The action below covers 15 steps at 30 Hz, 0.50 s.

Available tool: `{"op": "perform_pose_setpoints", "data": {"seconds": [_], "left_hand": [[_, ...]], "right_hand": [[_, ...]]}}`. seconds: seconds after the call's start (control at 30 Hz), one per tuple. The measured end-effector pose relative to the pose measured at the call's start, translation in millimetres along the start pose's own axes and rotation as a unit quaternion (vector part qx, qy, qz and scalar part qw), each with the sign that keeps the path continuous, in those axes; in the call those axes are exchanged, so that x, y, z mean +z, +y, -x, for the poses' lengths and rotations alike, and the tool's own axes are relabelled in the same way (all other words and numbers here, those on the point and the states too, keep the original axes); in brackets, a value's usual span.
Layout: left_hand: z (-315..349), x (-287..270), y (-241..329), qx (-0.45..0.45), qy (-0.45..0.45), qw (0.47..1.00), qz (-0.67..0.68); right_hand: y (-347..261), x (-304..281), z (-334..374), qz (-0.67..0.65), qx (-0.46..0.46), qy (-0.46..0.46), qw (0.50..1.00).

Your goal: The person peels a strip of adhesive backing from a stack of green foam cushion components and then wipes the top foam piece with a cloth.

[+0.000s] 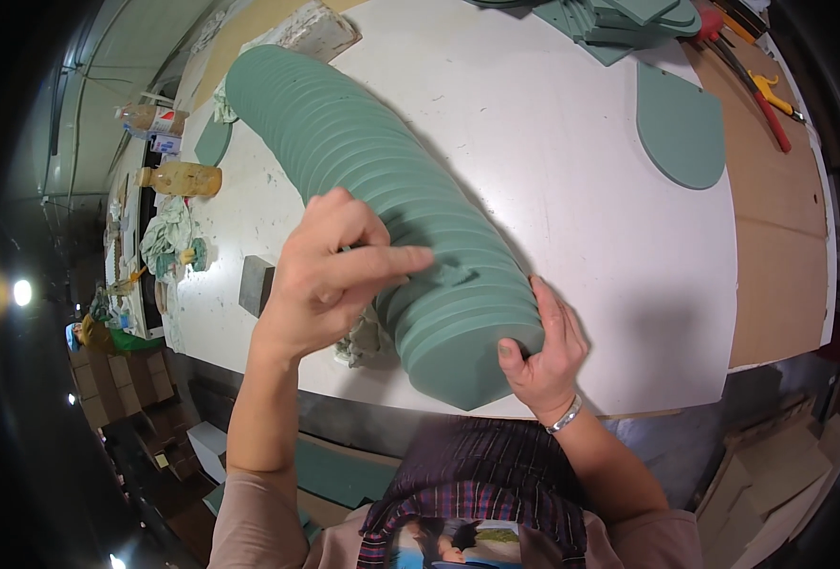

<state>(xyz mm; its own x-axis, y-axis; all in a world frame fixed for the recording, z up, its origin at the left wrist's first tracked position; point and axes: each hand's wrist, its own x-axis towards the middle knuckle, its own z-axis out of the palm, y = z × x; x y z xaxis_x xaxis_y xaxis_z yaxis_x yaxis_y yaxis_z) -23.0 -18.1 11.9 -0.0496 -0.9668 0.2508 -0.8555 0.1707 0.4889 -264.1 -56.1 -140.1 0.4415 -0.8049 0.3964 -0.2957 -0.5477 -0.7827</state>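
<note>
A long row of green rounded panels (363,171), stacked face to face and overlapping, runs from the far left toward me across the white table. My left hand (330,270) is over the near part of the row, its index finger stretched out and the other fingers curled; a sliver of something shows between them, too small to name. Beside that fingertip, a rough green smear (453,275) lies across several panel edges. My right hand (548,351) grips the nearest panel (467,365), thumb on its front face and fingers along its right side.
A grey block (256,284) and a crumpled rag (363,341) lie left of the row. Farther left stand a yellowish bottle (183,179) and another bottle (154,120). One loose green panel (681,128) lies right, near stacked panels (619,24) and a red-handled tool (771,123).
</note>
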Motion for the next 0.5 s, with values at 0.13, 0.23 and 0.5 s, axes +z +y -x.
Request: {"op": "perform_pose_setpoints", "data": {"seconds": [0.13,0.23,0.5], "left_hand": [[5,-1,4,-0.004,-0.023,1.000,-0.009],[7,1,1,-0.015,0.001,1.000,-0.019],[11,1,2,-0.019,0.027,0.999,0.007]], "right_hand": [[0,1,0,-0.001,-0.005,0.000,1.000],[1,1,0,0.001,-0.005,-0.002,1.000],[0,1,0,-0.001,-0.001,-0.002,1.000]]}}
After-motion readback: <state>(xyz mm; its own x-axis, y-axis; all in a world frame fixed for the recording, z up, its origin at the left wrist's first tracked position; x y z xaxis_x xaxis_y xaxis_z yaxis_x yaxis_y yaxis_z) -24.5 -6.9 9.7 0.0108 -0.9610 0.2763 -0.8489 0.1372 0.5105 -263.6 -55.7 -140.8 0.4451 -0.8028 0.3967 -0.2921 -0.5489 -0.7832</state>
